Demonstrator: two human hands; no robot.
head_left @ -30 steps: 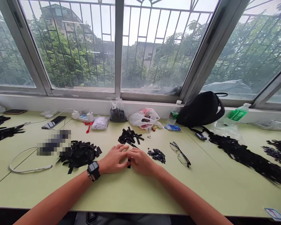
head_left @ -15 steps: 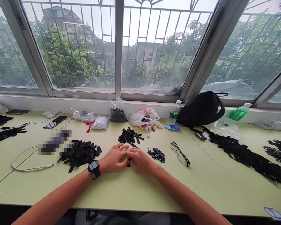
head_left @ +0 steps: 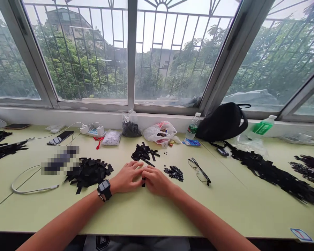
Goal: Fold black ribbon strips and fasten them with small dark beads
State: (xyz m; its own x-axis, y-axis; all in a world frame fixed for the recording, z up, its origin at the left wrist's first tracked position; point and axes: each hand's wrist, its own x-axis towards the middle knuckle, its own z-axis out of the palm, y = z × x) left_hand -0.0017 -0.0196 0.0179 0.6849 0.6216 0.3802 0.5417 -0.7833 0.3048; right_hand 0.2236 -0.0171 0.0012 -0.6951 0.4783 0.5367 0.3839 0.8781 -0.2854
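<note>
My left hand [head_left: 127, 177] and my right hand [head_left: 156, 180] meet over the middle of the table. Between their fingertips is a short black fabric strip [head_left: 143, 182], its lower end poking out below; the rest is hidden by my fingers. Both hands are closed in a pinch on it. Left of my left hand lies a heap of black strips [head_left: 90, 172]. Just beyond my fingers is a smaller pile of black strips [head_left: 143, 152], some with a small ring on them. A pile of small dark rings [head_left: 174, 173] lies right of my right hand.
Eyeglasses [head_left: 200, 171] lie to the right, with a long row of black strips [head_left: 274, 174] farther out. Along the window stand a plastic bag [head_left: 161, 132], a water bottle [head_left: 193, 126] and a black bag [head_left: 222, 122]. A white cable [head_left: 36, 191] curls at left.
The view has shifted very slightly. My hands stay together in the same place, with the black fabric strip still between the fingers.
</note>
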